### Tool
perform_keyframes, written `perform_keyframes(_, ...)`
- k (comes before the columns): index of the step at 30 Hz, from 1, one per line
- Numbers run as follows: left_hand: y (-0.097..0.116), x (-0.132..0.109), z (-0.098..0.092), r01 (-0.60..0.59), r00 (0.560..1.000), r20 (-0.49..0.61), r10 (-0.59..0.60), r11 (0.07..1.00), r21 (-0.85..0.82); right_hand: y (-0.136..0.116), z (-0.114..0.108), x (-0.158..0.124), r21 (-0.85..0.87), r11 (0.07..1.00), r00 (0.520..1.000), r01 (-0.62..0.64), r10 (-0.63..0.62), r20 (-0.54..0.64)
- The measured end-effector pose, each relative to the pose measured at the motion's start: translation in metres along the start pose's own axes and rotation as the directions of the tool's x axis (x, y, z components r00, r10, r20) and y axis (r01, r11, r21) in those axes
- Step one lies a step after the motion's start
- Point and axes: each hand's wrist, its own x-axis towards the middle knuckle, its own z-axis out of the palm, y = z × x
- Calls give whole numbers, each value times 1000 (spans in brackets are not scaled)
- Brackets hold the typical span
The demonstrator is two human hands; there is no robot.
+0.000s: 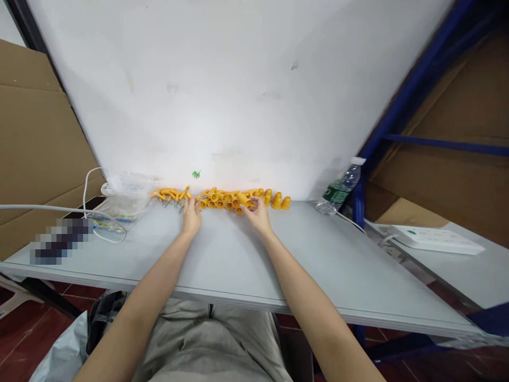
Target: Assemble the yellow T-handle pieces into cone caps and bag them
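Hollow yellow cone-shaped plastic caps (pixel 220 203) lie in a pile along the back of the grey table, several with their open ends facing me. My right hand (pixel 259 216) is at the right part of this pile, its thumb and fingers closed around one yellow cap (pixel 243 200). At the pile's left end is my left hand (pixel 192 218), fingers drawn together beside the yellow pieces; what they grip is too small to make out. Further left lie slim curved yellow pieces (pixel 169 193) with small metal chains. More caps (pixel 285 202) stand at the right end.
Clear plastic bags (pixel 129 204), a white cable (pixel 85 191) and a blurred-out dark object (pixel 61 241) lie on the left. A water bottle (pixel 341 188) leans at the back right. Beyond it sits a white power strip (pixel 437 239). A white panel (pixel 238 95) rises behind the table (pixel 234 254).
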Motion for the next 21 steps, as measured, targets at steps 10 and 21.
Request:
perform_keyframes(10,-6,-1,3,-80,995,71,73,992,102,-7,-2,1,235,968,980,-87,41,196)
perform_keyframes(21,-6,-1,-3,-78,989,142,48,973,216,-4,-11,4,205,976,946,-77,6,324)
